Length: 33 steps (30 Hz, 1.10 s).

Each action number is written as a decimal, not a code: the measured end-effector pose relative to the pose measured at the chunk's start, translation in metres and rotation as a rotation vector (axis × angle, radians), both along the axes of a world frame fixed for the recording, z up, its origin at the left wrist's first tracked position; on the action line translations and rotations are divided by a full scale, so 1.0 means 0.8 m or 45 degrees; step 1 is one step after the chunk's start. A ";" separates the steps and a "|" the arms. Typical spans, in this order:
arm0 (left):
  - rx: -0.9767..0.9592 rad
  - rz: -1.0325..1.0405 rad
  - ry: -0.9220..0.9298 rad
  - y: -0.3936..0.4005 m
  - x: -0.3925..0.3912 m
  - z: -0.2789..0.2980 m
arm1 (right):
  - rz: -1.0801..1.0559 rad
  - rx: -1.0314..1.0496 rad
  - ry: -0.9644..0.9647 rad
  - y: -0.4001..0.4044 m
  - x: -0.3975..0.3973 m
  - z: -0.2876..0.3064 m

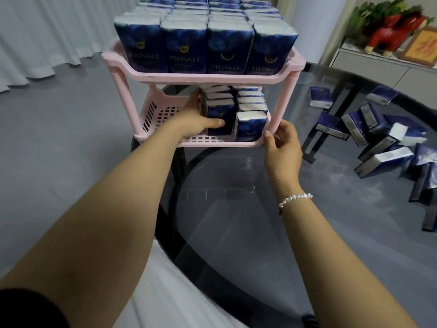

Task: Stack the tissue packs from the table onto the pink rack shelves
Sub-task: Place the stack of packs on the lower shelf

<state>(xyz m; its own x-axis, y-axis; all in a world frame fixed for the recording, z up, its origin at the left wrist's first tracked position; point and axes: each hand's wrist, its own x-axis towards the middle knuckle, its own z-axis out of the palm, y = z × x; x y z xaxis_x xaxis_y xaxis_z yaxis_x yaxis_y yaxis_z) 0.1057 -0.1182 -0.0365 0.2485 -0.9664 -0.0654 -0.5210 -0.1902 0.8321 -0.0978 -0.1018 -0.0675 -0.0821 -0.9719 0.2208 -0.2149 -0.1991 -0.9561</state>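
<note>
We are filling the lower shelf: our left hand grips a tissue pack there, our right hand pinches the pink rack corner. Next, fetch loose packs from the surface.

white curtain hangs far left of the grip | red horse figurine on grey sideboard, far right and beyond the grip | framed picture just right of horse | green leaves behind it | grey floor under the glass
</note>
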 end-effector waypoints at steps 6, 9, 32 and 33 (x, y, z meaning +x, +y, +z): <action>-0.080 0.045 -0.085 -0.014 -0.014 -0.002 | -0.009 -0.014 0.052 -0.002 -0.001 -0.002; -0.111 0.101 -0.055 -0.018 -0.013 -0.006 | -0.007 -0.019 0.062 -0.004 -0.002 -0.004; 0.143 0.064 -0.163 -0.002 -0.015 0.007 | 0.017 -0.035 0.030 -0.006 -0.001 -0.005; 0.126 0.068 -0.155 -0.001 -0.015 0.006 | 0.018 -0.038 0.025 -0.006 -0.001 -0.005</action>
<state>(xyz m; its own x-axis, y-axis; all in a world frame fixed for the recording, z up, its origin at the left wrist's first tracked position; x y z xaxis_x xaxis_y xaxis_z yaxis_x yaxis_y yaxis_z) 0.0937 -0.1187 -0.0320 0.3115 -0.9418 -0.1261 -0.6040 -0.2987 0.7389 -0.0989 -0.1065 -0.0714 -0.0634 -0.9659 0.2510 -0.2305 -0.2305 -0.9454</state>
